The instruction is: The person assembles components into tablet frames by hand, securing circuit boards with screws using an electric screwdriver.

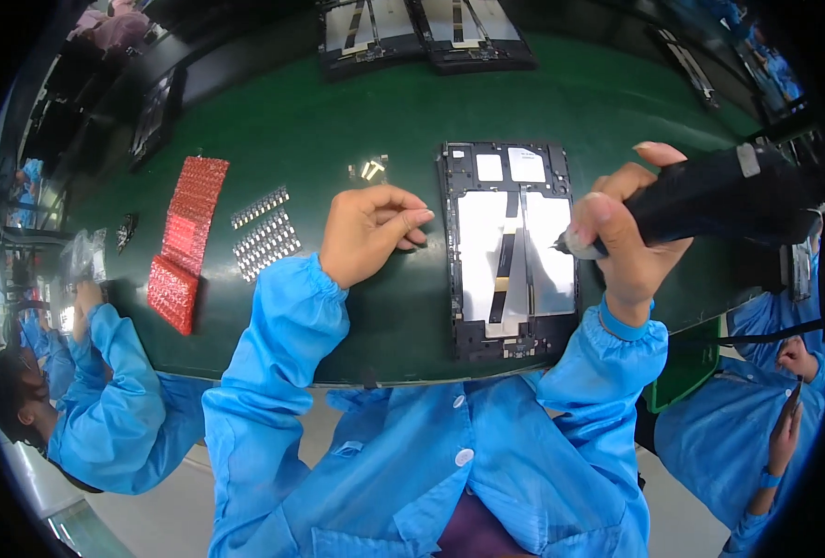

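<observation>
A tablet-like device [487, 279] lies on the green table in front of me, its inside exposed: black frame, silvery panels and dark ribbon cables. My right hand [631, 232] grips a black electric screwdriver [710, 197] over the device's right edge, with the tip pointing left. Beside the device's left edge, my left hand [371, 232] has thumb and fingers pinched together; whatever is between them is too small to make out. Just beyond that hand sit a few small gold-coloured pieces [372, 169]. To its left lie sheets of small metallic parts [266, 237] in rows.
Red bubble wrap [189, 223] lies left on the green table [375, 112]. Two more opened devices [431, 51] stand at the far edge. A co-worker in blue [115, 400] sits at left, another [738, 418] at right. A green bin [687, 372] is below the table's right edge.
</observation>
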